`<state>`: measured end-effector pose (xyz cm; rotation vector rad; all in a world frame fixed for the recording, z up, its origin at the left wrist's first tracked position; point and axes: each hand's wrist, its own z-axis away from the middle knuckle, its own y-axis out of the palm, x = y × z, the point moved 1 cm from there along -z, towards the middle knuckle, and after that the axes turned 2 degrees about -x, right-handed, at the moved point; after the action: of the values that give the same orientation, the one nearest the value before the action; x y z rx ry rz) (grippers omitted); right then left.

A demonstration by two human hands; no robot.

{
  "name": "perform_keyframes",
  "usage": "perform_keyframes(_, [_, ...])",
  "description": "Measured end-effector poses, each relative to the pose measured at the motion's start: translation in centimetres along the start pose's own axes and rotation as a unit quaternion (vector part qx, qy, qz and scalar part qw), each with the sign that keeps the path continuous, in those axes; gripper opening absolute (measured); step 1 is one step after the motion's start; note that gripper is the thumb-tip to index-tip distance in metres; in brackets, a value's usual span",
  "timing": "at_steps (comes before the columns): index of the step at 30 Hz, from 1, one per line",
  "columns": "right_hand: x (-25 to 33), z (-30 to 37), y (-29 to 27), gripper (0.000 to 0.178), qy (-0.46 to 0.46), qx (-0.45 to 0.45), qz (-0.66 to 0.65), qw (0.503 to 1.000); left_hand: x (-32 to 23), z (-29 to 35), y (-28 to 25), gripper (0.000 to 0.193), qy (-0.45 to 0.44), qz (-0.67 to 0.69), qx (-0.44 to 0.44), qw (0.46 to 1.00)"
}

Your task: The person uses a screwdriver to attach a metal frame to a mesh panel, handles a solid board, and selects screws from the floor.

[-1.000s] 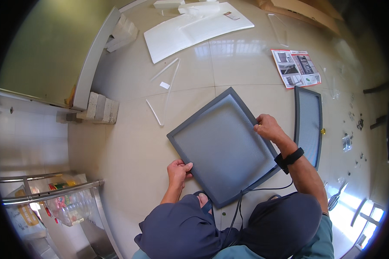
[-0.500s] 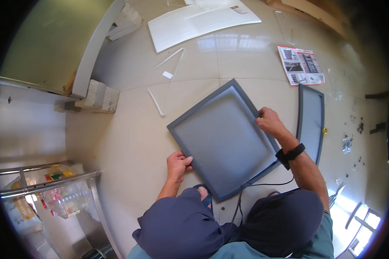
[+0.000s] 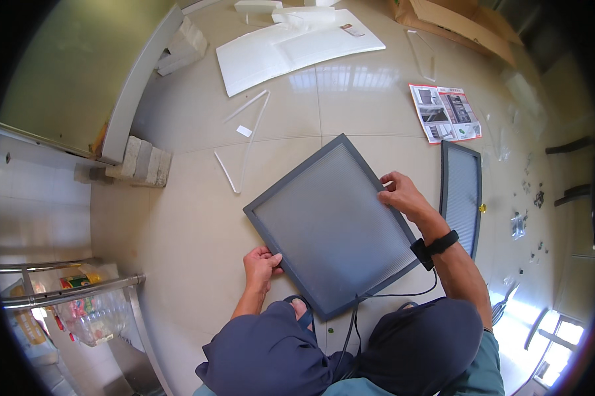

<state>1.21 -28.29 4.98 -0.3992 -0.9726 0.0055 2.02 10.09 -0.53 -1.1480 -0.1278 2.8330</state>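
A large square panel with a dark grey frame and a fine grey mesh or ribbed face lies turned cornerwise in front of me, one corner pointing toward my feet. My left hand pinches its left edge, thumb on top of the frame and fingers curled beneath. At the upper right edge, my right hand grips the frame with the thumb over it and fingers at the outer side. A black band with a small dark box is on my right wrist, and a black cable runs from it across the panel's lower corner.
A narrow matching panel lies at right, below a printed leaflet. Small hardware is scattered farther right. White foam, clear plastic strips and a cardboard box lie beyond. A metal rack stands at left.
My view has shifted, so the floor items sit lower and farther left. The square panel's face looks flatter now. The fingers of my right hand have loosened and straightened slightly along the edge.
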Motion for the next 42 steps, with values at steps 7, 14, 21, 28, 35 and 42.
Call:
perform_keyframes(7, [0.5, 0.5, -0.8, 0.021, 0.032, 0.127, -0.166, 0.977, -0.5, 0.3, 0.2, 0.015, -0.002, 0.004, 0.008, 1.000])
perform_keyframes(14, [7.8, 4.2, -1.9, 0.014, -0.088, 0.117, -0.077, 0.986, -0.5, 0.6, 0.6, 0.019, 0.043, -0.003, 0.040, 0.998])
perform_keyframes(21, [17.8, 8.1, -4.2, 0.021, -0.202, 0.030, 0.117, 0.972, -2.8, -0.9, 2.9, 0.045, 0.030, -0.035, 0.063, 0.997])
perform_keyframes(28, [21.6, 12.4, -4.1, 0.015, -0.435, -0.125, 0.218, 0.865, -4.9, -1.6, -0.2, 0.053, 0.088, -0.175, 0.072, 0.978])
perform_keyframes(35, [18.0, 13.4, -1.8, 0.028, -0.560, -0.163, 0.285, 0.761, -19.4, 5.5, 3.1, 0.087, 0.097, 0.262, 0.370, 0.886])
perform_keyframes(42, [18.2, 13.8, -1.5, 0.026, -0.598, -0.109, 0.319, 0.727, -23.4, 6.4, 3.0, 0.079, 0.078, 0.209, 0.438, 0.871])
